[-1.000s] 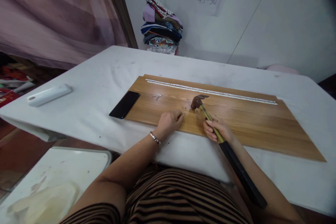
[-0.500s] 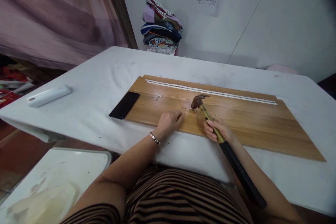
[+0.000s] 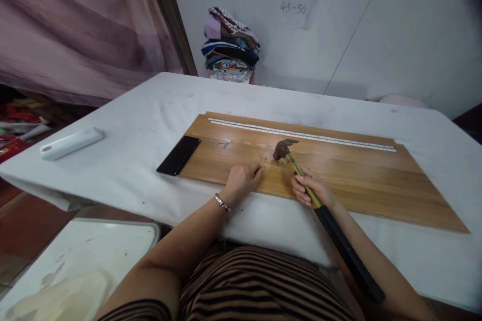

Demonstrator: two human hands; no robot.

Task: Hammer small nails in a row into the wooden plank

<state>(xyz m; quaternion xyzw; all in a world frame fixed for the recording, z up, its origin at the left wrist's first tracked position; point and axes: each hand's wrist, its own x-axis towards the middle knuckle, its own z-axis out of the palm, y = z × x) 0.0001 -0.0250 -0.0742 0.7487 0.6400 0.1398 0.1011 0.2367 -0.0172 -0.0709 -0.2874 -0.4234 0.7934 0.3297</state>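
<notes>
A long wooden board [image 3: 357, 175] lies on a white-covered table [image 3: 150, 125]. My right hand [image 3: 312, 189] is wrapped round the yellow shaft of a claw hammer [image 3: 297, 165]; its brown head rests on the board. My left hand [image 3: 244, 177] rests on the board's near edge, fingers curled and pinched toward the hammer head; what it holds, if anything, is too small to name. A few loose nails [image 3: 225, 143] lie on the board to the left. A white strip [image 3: 301, 134] runs along the board's far edge.
A black phone [image 3: 178, 155] lies at the board's left end. A white cylinder-like object [image 3: 71, 143] sits near the table's left edge. A pile of folded cloth [image 3: 230, 45] stands against the wall. A white tray-like surface [image 3: 86, 261] is below left.
The view has tilted slightly, so everything sits a little lower in the frame. Both hands and the hammer keep their places on the board.
</notes>
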